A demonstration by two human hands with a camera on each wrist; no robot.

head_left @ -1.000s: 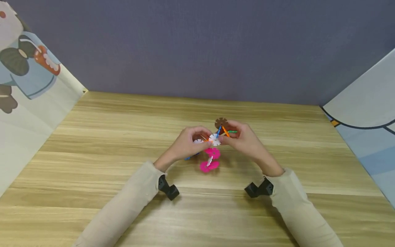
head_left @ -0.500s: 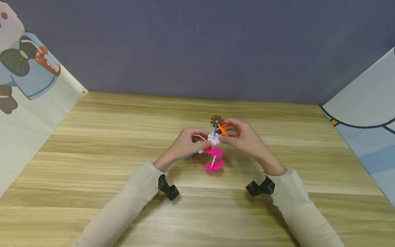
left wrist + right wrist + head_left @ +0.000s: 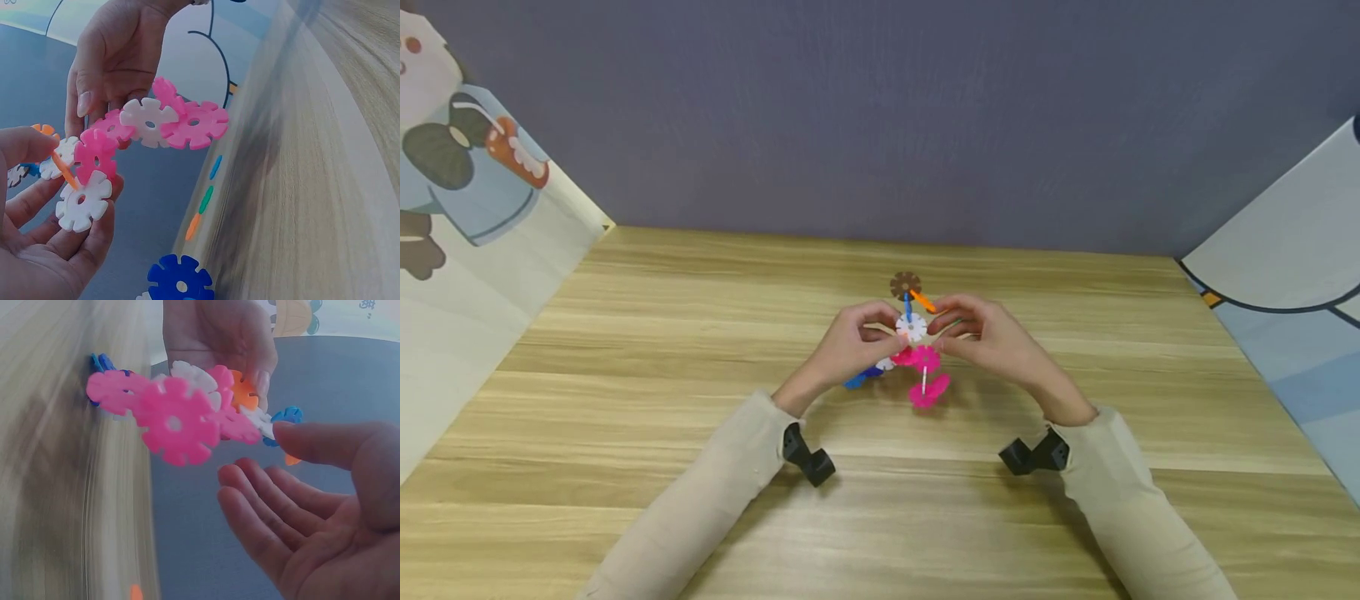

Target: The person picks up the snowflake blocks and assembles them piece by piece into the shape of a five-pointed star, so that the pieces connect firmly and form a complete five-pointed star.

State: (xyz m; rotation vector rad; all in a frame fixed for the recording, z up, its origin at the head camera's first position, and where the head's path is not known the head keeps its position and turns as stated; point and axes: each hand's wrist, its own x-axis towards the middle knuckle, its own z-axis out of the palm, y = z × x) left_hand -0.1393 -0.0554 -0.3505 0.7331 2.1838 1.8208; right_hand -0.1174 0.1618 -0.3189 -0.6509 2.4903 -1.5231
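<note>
My left hand pinches a joined cluster of notched snowflake discs, its thumb against an orange disc beside a white disc. From the cluster, pink discs stretch toward me. A brown disc stands at its far end, linked through a blue disc and an orange disc. Across from it, my right hand has its fingers apart and loosely bent around air. Its thumb tip is close to a white disc; whether they touch cannot be told.
Blue, green and orange pieces appear edge-on near the table edge in the left wrist view. Dark blue discs lie below my left hand. A grey-blue panel rises behind the wooden table.
The cluster has swung, its brown disc moving left and its pink discs slightly right. My right fingers have come away from it and spread; my left hand keeps its pinch.
</note>
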